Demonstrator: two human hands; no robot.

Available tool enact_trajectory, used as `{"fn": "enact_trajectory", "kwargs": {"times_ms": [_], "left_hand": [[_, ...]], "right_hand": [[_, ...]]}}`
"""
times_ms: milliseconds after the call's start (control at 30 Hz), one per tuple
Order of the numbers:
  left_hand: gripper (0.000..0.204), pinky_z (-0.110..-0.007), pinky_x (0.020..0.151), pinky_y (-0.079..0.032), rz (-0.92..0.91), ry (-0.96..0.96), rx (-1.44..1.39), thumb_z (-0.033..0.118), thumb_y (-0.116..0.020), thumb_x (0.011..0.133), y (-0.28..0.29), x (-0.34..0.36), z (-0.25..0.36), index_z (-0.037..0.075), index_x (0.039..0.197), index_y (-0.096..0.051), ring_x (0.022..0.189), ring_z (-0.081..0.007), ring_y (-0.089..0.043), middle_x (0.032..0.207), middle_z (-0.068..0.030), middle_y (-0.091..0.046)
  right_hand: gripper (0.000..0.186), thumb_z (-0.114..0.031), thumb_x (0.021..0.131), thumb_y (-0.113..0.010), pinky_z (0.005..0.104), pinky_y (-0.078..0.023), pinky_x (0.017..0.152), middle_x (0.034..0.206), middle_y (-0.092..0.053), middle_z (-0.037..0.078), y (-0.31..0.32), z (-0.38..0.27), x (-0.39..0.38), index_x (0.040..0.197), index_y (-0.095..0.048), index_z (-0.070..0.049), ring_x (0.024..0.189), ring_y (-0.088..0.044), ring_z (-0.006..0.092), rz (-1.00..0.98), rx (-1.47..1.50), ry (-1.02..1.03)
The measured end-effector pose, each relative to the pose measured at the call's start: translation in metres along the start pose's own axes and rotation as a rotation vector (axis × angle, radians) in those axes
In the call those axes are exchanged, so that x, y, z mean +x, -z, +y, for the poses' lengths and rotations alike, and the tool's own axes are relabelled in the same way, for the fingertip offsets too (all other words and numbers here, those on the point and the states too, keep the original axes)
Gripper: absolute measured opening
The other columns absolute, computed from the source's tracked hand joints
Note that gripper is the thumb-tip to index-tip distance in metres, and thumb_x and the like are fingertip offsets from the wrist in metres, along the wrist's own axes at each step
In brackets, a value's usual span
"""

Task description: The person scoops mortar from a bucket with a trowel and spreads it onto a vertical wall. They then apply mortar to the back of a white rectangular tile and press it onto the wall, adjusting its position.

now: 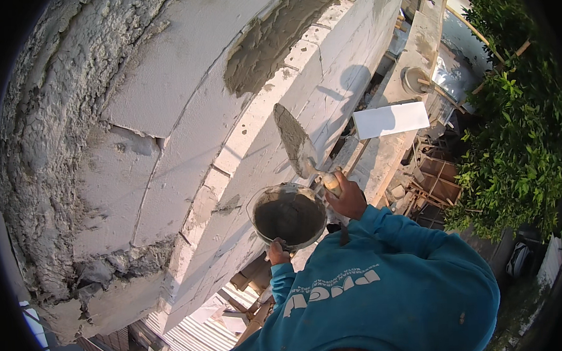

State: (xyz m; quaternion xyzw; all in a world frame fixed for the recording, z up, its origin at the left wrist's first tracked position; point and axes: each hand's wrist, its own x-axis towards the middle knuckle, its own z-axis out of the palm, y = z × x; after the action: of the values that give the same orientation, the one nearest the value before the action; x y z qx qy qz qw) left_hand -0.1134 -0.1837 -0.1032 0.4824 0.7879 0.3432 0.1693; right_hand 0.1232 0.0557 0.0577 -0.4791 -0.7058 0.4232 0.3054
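Note:
My left hand [277,252] grips the near rim of a small round bucket [289,216] filled with grey mortar, held against the side of a white block wall [184,117]. My right hand [346,198] is closed on the handle of a pointed trowel [295,143]. Its blade carries wet mortar and tilts up just above the bucket, close to the wall's top edge. A patch of fresh mortar [269,44] lies on the top course farther along. Both arms wear teal sleeves.
Rough grey render [47,142] covers the wall at left. A loose white block [390,119] rests on a concrete ledge at right, with a round pan [415,80] beyond it. Wooden frames [435,181], green bushes [512,153] and a corrugated roof [188,342] lie far below.

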Motion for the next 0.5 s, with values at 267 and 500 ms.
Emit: {"fn": "enact_trajectory", "kwargs": {"times_ms": [267,500], "left_hand": [[0.022,-0.035,0.059,-0.046,0.101,0.007,-0.246,0.000,-0.060,0.066,-0.022,0.036,0.024,0.004,0.088,-0.059,0.067,-0.0248,-0.058,0.075,-0.0079,-0.059],[0.039,-0.027,0.051,-0.042,0.185,0.806,-1.027,-0.005,-0.057,0.068,-0.021,0.106,0.127,0.000,0.106,-0.058,0.058,-0.0139,-0.051,0.074,-0.0033,-0.057]], "right_hand": [[0.048,-0.022,0.075,-0.071,0.0443,-0.053,0.067,0.083,-0.066,0.019,0.050,0.013,-0.023,0.119,-0.054,-0.012,0.075,-0.065,0.0387,-0.106,-0.233,0.007],[0.035,-0.030,0.075,-0.070,0.0446,-0.051,0.061,0.074,-0.065,0.015,0.094,0.039,-0.027,0.099,-0.058,-0.007,0.070,-0.065,0.0352,-0.256,-0.629,0.061]]}}
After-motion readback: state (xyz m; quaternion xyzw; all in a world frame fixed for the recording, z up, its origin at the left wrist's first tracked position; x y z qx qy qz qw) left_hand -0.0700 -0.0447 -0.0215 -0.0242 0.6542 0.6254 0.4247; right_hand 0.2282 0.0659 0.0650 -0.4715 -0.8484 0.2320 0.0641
